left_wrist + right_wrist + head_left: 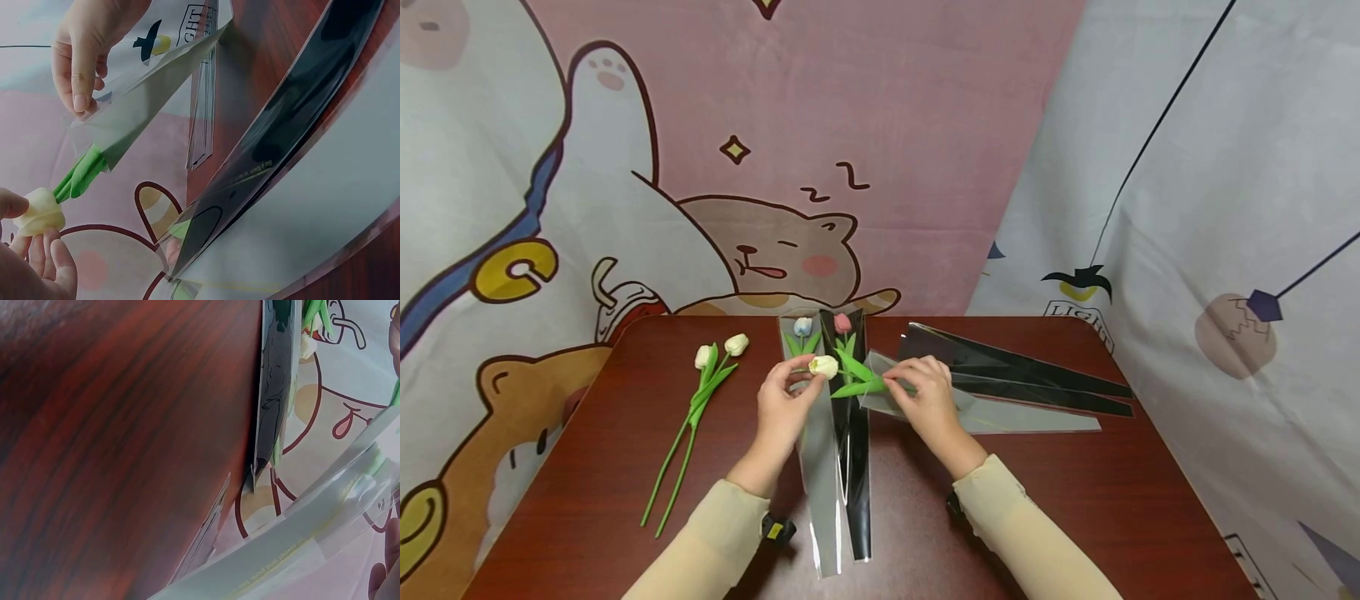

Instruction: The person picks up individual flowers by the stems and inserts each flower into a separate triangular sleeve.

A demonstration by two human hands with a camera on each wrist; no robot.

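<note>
My left hand (784, 406) pinches the cream-white head of an artificial tulip (823, 366) between thumb and fingers. The tulip's green leaves point right, and its stem runs into the mouth of a grey, clear-edged flower sleeve (150, 103). At that mouth, my right hand (928, 393) pinches the sleeve's edge with thumb and fingertips. Below the hands lie two filled sleeves side by side: a grey one (822, 492) with a blue tulip (802, 327) and a black one (860, 492) with a pink tulip (842, 323). The held tulip's lower stem is hidden inside the sleeve.
Two loose white tulips (698, 396) lie with crossed stems on the left of the brown table (587, 467). Black sleeves (1022, 358) lie at the right, behind the held one. A cartoon-printed cloth (925, 167) hangs behind the table.
</note>
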